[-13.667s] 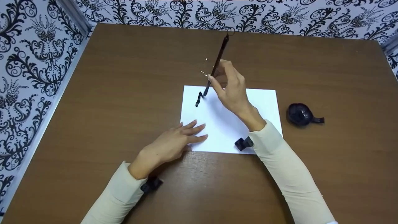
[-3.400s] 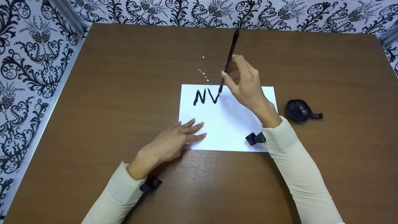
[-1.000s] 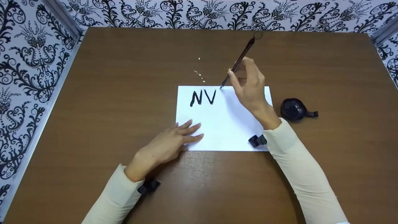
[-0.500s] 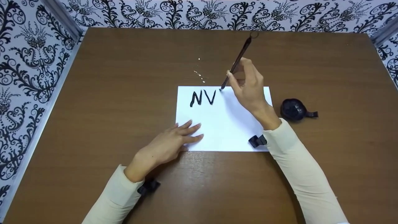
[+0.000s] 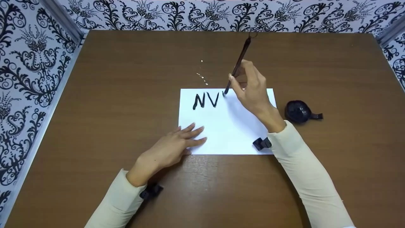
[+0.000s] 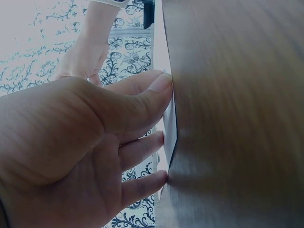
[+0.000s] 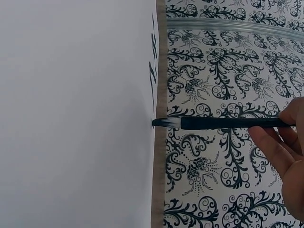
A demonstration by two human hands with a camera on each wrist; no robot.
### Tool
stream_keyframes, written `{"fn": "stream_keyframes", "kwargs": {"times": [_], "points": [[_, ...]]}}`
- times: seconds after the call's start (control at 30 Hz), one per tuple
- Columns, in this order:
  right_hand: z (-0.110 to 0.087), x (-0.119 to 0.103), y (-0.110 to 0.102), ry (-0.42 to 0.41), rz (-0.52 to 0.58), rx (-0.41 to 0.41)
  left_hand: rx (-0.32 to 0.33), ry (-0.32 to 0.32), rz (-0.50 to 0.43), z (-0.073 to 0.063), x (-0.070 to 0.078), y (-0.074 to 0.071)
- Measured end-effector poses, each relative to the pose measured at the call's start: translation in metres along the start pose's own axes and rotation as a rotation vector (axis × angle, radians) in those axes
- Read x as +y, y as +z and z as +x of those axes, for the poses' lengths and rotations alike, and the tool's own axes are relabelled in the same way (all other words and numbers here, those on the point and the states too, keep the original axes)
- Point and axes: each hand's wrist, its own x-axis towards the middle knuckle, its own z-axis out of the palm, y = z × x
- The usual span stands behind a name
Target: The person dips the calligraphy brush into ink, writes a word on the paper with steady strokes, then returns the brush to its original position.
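My right hand (image 5: 251, 90) pinches a dark paintbrush (image 5: 239, 60) between thumb and fingers, its handle leaning up and away. In the right wrist view the bristle tip (image 7: 164, 122) touches the white sheet of paper (image 5: 218, 126). Black strokes shaped like N and V (image 5: 205, 100) stand near the sheet's top edge, and a short fresh stroke shows at the brush tip. My left hand (image 5: 169, 148) rests with spread fingers on the paper's lower left corner. In the left wrist view its fingertips (image 6: 164, 81) press along the sheet's edge.
A small dark bowl with a short handle (image 5: 298, 111) stands right of the paper, close to my right forearm. Small light specks (image 5: 202, 77) mark the brown tabletop (image 5: 126, 79) beyond the sheet. Patterned wallpaper (image 5: 208, 14) lies past the table's far edge.
Since the first frame the N and V strokes have formed, and the right hand has shifted rightward. Over the last second the brush tip moved slightly down, leaving a short mark. The left hand stays.
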Motion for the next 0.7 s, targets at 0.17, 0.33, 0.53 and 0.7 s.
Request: {"fn": "stream_keyframes", "kwargs": {"times": [0.17,0.33,0.53,0.7], "points": [[0.0001,-0.0013,-0.0011,0.005,0.003,-0.019,0.005,0.000,-0.004,0.0001,0.0003,-0.0006],[0.0001,-0.0032,-0.0027,0.025,0.003,-0.050,0.008,-0.001,-0.017,0.0004,0.0007,-0.0013],[0.0008,-0.0050,-0.0046,0.023,0.002,-0.077,0.003,-0.003,-0.013,0.0005,0.0009,-0.0020],[0.0010,-0.0086,-0.0061,0.036,-0.002,-0.102,0.003,-0.002,-0.009,0.0006,0.0008,-0.0016]]}}
